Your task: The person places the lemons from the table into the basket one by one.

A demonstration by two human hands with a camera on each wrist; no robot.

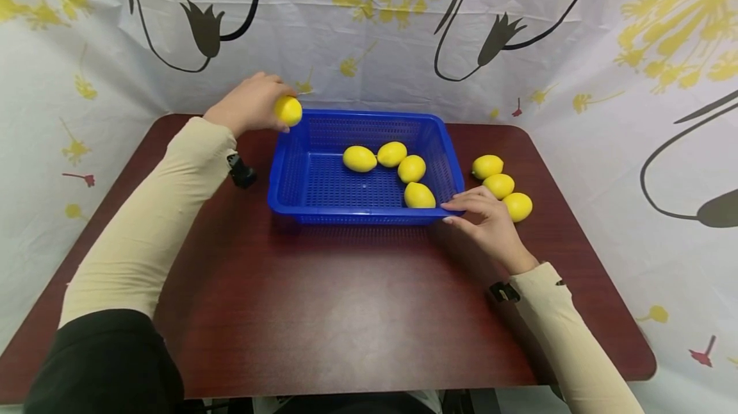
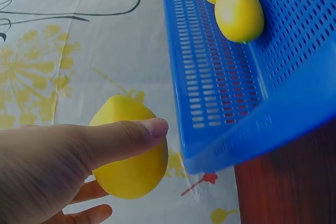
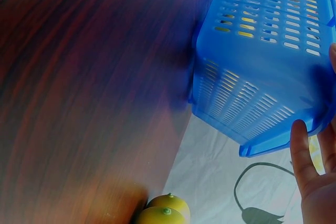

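Observation:
My left hand [image 1: 256,103] holds a yellow lemon [image 1: 287,111] just off the back left corner of a blue plastic basket [image 1: 364,212]. In the left wrist view the thumb lies across this lemon [image 2: 131,177], beside the basket wall [image 2: 181,108]. At the basket's front right corner, my right hand [image 1: 487,225] grips the rim, fingers over the top and thumb at the outer side. Inside the basket lie several lemons [image 1: 359,159], grouped toward the middle and right. The right wrist view shows the basket's slotted outer wall [image 3: 247,103] against the fingertips.
Three more lemons [image 1: 498,186] rest in a row on the table, right of the basket and beside the right hand. The dark red-brown table [image 1: 357,311] has rounded corners. Behind it hangs a white patterned cloth [image 1: 369,49].

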